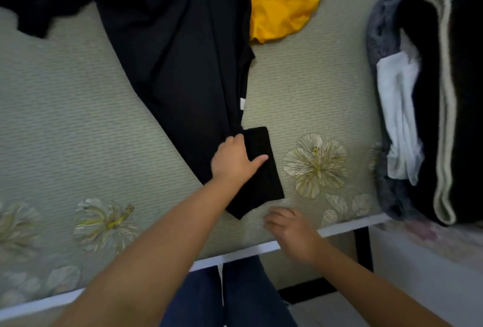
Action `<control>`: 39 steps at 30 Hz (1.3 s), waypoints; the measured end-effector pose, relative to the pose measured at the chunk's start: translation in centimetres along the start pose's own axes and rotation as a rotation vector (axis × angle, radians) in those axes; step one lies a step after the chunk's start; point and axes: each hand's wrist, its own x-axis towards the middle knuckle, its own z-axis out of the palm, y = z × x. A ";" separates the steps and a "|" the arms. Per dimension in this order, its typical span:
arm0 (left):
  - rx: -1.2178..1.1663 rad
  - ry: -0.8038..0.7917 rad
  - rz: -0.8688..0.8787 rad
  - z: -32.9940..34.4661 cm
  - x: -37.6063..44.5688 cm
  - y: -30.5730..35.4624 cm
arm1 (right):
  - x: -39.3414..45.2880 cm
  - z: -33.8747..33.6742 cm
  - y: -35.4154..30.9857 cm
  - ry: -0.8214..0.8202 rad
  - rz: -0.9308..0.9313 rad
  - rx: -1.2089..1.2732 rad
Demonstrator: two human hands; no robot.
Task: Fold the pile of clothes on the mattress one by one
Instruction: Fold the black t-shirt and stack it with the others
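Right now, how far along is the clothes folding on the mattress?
Done: a stack of folded clothes sits at the right of the mattress. In hand: the left hand grips the black garment at its narrow end, while the right hand hovers blurred near the edge, holding nothing. Left: the crumpled yellow garment beyond it, plus finishing the black one.

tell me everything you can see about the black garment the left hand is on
The black garment is long, dark, matte fabric, lying on the mattress from the top left down toward the near edge. It narrows to a folded-over end, a flat rectangular flap beside the left hand, which grips it there, thumb across the flap. A small white tag shows on its right edge. The yellow garment lies beside its upper part. The right hand hovers near the flap, blurred.
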 end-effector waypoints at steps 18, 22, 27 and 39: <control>-1.259 0.513 -0.826 -10.1 -13.3 -20.5 | 10.5 -8.0 4.6 0.267 0.285 0.267; -0.941 0.703 -1.028 -8.7 -13.3 -22.0 | 15.9 -10.7 2.9 0.329 0.310 0.223; -0.423 0.632 -0.544 -7.4 -10.1 -17.0 | 19.9 -11.0 -1.5 0.092 0.647 0.486; 0.099 0.351 -0.076 -12.1 -3.6 -11.8 | 15.4 -4.3 -5.1 0.178 0.825 0.601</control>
